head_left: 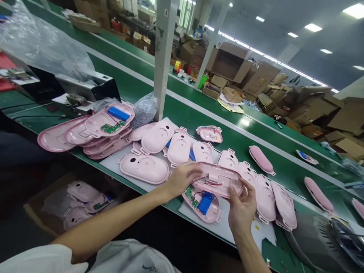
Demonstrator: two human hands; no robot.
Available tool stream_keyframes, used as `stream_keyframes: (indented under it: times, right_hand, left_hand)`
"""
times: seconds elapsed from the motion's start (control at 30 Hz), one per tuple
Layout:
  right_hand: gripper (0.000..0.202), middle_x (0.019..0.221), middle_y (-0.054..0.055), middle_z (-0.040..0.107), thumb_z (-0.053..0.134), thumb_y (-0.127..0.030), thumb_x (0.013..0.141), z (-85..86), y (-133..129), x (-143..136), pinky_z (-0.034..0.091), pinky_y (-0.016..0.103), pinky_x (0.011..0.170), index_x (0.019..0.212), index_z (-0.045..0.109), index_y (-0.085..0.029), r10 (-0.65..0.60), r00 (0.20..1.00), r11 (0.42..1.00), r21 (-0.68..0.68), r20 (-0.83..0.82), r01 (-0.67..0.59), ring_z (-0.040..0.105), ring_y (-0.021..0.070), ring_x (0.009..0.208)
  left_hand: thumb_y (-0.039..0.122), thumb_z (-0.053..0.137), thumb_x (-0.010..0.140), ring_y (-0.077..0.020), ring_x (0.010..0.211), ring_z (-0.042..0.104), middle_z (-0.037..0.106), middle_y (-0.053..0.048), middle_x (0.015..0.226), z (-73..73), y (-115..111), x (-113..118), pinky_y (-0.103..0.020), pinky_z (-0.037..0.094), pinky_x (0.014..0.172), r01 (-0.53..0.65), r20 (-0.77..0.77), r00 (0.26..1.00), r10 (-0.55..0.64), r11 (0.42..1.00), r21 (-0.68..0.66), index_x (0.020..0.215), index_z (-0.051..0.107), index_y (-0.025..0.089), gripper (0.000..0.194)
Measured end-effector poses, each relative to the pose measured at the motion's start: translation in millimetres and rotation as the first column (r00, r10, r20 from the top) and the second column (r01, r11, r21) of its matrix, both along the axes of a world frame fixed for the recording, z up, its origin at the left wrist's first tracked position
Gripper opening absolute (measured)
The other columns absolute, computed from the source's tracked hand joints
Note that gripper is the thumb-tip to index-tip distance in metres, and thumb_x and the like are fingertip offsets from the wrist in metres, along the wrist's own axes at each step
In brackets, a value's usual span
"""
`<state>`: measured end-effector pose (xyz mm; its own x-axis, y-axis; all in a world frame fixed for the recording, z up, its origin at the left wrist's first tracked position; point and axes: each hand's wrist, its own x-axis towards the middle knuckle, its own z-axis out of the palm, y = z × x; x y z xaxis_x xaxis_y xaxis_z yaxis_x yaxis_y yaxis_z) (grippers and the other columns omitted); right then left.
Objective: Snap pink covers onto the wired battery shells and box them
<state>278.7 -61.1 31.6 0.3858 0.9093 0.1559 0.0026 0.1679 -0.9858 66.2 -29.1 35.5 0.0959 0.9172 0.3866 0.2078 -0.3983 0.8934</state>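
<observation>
Both my hands hold one pink plastic shell half (217, 179), hollow side up, just above the bench. My left hand (182, 178) grips its left end and my right hand (241, 206) pinches its right end. Directly beneath it lies a second pink shell half (203, 204) with a blue battery and a green circuit board, joined to the held half by thin wires. Around them, several pink shell halves (159, 138) lie face down on a white sheet (113, 161).
A stack of pink shells with a battery (109, 121) sits at left. Finished pink units (261, 159) ride the green conveyor (199, 113). A bag of screws (143, 110) leans by a white post (163, 57). A box of shells (82, 201) is below the bench. Cardboard boxes pile up behind.
</observation>
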Motion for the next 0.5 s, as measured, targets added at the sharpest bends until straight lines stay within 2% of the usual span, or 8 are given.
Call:
stream_keyframes:
  times: [0.07, 0.13, 0.17, 0.27, 0.33, 0.37, 0.43, 0.5]
  right_hand:
    - [0.044, 0.117, 0.010, 0.058, 0.072, -0.037, 0.072, -0.5, -0.4, 2.9, 0.052, 0.036, 0.081, 0.109, 0.053, -0.021, -0.009, 0.997, 1.000, 0.026, 0.081, 0.007, 0.058, 0.0235, 0.108]
    - [0.038, 0.110, 0.008, 0.060, 0.068, -0.038, 0.076, 6.2, 3.9, 2.1, 0.049, 0.039, 0.087, 0.107, 0.054, -0.020, -0.041, 0.959, 0.996, 0.084, 0.279, 0.018, 0.058, 0.0226, 0.106]
    - [0.038, 0.109, 0.008, 0.060, 0.067, -0.039, 0.077, 12.1, 7.9, -0.5, 0.047, 0.040, 0.090, 0.107, 0.055, -0.019, -0.058, 0.908, 0.993, 0.122, 0.414, 0.008, 0.057, 0.0231, 0.106]
    - [0.046, 0.108, 0.009, 0.063, 0.068, -0.043, 0.075, 32.9, 27.2, -15.4, 0.044, 0.042, 0.092, 0.113, 0.056, -0.019, -0.001, 0.611, 0.981, 0.119, 0.792, -0.152, 0.058, 0.0257, 0.105]
    - [0.038, 0.094, 0.006, 0.068, 0.066, -0.044, 0.076, 41.1, 43.7, -26.2, 0.045, 0.037, 0.082, 0.106, 0.061, -0.021, 0.176, 0.400, 0.958, -0.064, 0.899, -0.278, 0.062, 0.0238, 0.089]
    - [0.030, 0.083, 0.004, 0.068, 0.064, -0.043, 0.078, 42.1, 51.8, -30.6, 0.045, 0.034, 0.075, 0.099, 0.064, -0.022, 0.280, 0.330, 0.933, -0.174, 0.901, -0.316, 0.062, 0.0213, 0.078]
    - [0.018, 0.068, 0.000, 0.065, 0.060, -0.039, 0.081, 39.5, 65.9, -37.2, 0.041, 0.028, 0.063, 0.083, 0.066, -0.022, 0.424, 0.290, 0.879, -0.312, 0.858, -0.362, 0.058, 0.0168, 0.064]
    - [0.016, 0.066, -0.001, 0.065, 0.059, -0.034, 0.082, 36.0, 74.9, -43.1, 0.039, 0.026, 0.060, 0.077, 0.066, -0.021, 0.468, 0.342, 0.856, -0.323, 0.815, -0.403, 0.057, 0.0144, 0.061]
  left_hand:
    - [0.025, 0.072, 0.077, -0.0157, 0.075, 0.065, 0.066, -0.002, 0.087, -3.3, 4.3, 1.7, -0.029, 0.054, 0.071, 0.021, 0.138, 0.990, 0.005, 0.982, -0.187, 0.099, 0.058, 0.019, 0.026]
    - [0.020, 0.076, 0.070, -0.0156, 0.072, 0.066, 0.065, 0.001, 0.082, -6.0, 8.3, 2.7, -0.026, 0.054, 0.065, 0.065, 0.248, 0.969, 0.013, 0.952, -0.300, 0.100, 0.050, 0.020, 0.039]
    - [0.018, 0.076, 0.069, -0.0161, 0.074, 0.067, 0.065, 0.001, 0.083, -6.7, 9.7, 3.1, -0.025, 0.054, 0.066, 0.092, 0.278, 0.961, 0.001, 0.943, -0.320, 0.097, 0.049, 0.020, 0.040]
    - [0.011, 0.074, 0.066, -0.0193, 0.083, 0.069, 0.068, -0.004, 0.090, -7.2, 11.2, 4.7, -0.028, 0.055, 0.070, 0.149, 0.318, 0.947, -0.036, 0.929, -0.338, 0.093, 0.048, 0.019, 0.039]
    - [0.008, 0.073, 0.064, -0.0208, 0.085, 0.069, 0.068, -0.007, 0.097, -7.7, 11.5, 5.6, -0.028, 0.055, 0.069, 0.165, 0.343, 0.939, -0.037, 0.922, -0.351, 0.093, 0.048, 0.018, 0.039]
    - [0.008, 0.073, 0.063, -0.0211, 0.085, 0.069, 0.067, -0.008, 0.101, -8.5, 11.9, 5.6, -0.028, 0.056, 0.067, 0.162, 0.351, 0.936, -0.029, 0.920, -0.358, 0.093, 0.049, 0.018, 0.040]
    - [0.007, 0.071, 0.063, -0.0212, 0.087, 0.069, 0.065, -0.009, 0.107, -11.4, 13.2, 3.7, -0.029, 0.057, 0.068, 0.142, 0.344, 0.939, -0.009, 0.921, -0.362, 0.095, 0.050, 0.017, 0.039]
    - [0.013, 0.068, 0.067, -0.0223, 0.092, 0.068, 0.065, -0.010, 0.110, -14.6, 14.6, -0.7, -0.032, 0.057, 0.074, 0.137, 0.296, 0.955, -0.028, 0.926, -0.352, 0.100, 0.054, 0.017, 0.036]
